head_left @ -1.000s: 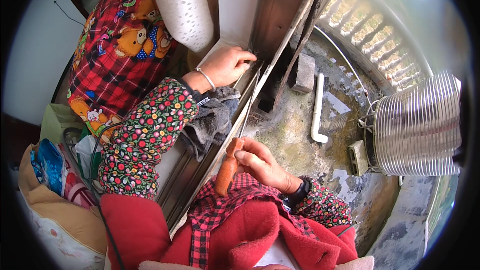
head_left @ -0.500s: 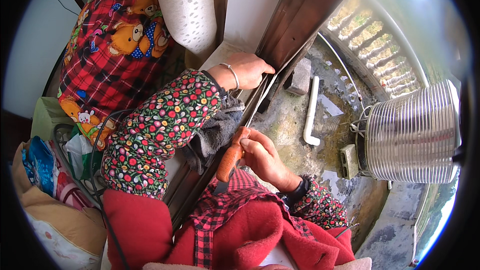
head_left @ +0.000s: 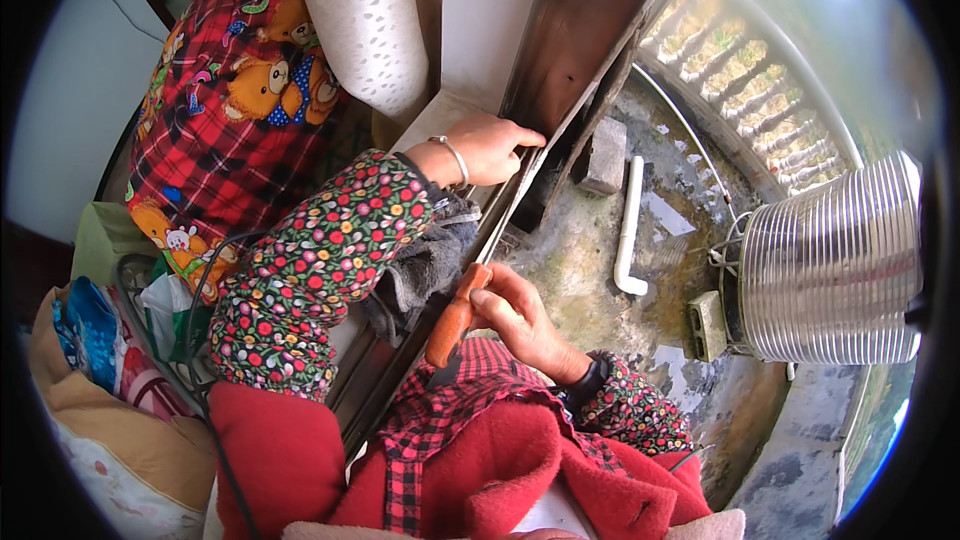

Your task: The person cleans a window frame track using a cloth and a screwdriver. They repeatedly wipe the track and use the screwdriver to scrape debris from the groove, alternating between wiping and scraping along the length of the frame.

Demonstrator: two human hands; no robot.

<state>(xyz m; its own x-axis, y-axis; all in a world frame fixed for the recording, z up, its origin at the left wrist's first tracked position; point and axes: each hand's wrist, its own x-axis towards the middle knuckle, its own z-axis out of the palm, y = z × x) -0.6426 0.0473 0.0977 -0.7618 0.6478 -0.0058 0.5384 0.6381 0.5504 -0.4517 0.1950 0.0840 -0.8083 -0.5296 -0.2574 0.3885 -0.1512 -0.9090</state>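
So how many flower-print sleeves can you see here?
2. The left sleeve leads to the left hand at the brown window frame; the right sleeve sits behind the right hand, which grips the orange-handled tool. No others show.

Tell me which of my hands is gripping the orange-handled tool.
Your right hand, with the dark wristband, grips the orange-handled tool. Your left hand, with the silver bangle, is at the brown frame.
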